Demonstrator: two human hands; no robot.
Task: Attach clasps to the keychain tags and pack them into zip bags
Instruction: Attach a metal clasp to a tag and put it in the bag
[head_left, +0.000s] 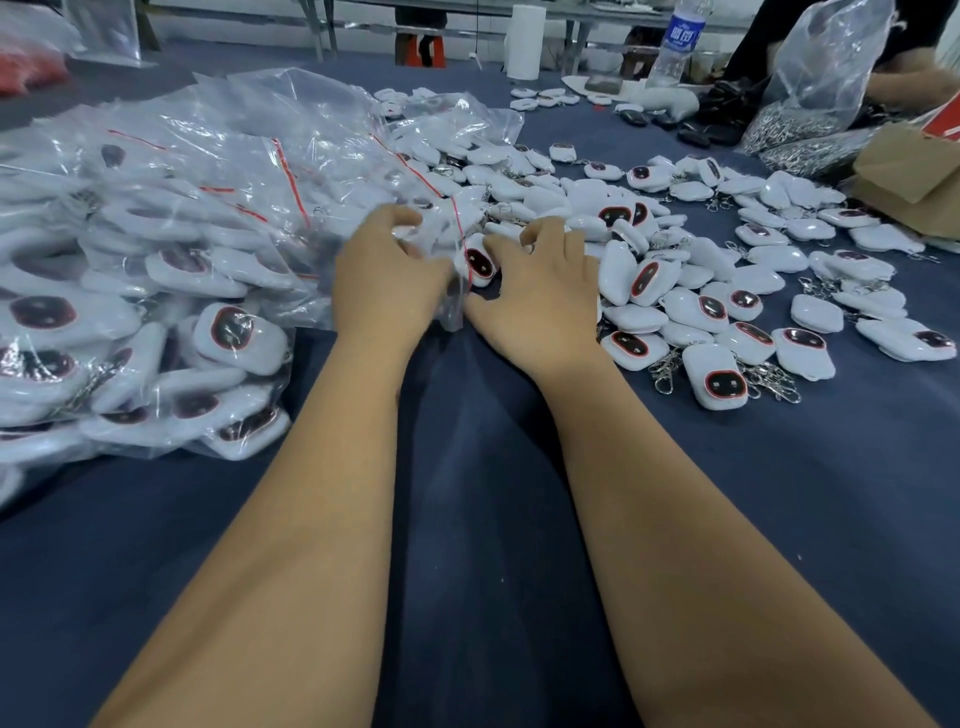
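The left hand (387, 270) pinches a clear zip bag (451, 291) with curled fingers; the right hand (537, 291) curls round a white keychain tag (478, 265) at the bag's mouth. One dark blue table (493, 519) lies bare toward the person. A heap of filled bags (156, 260), too many to count, crowds the left; dozens of loose tags (727, 291) spread right. One water bottle (678, 41) stands far back.

Two hands (387, 280); one bottle (678, 44); countless tags (714, 376).
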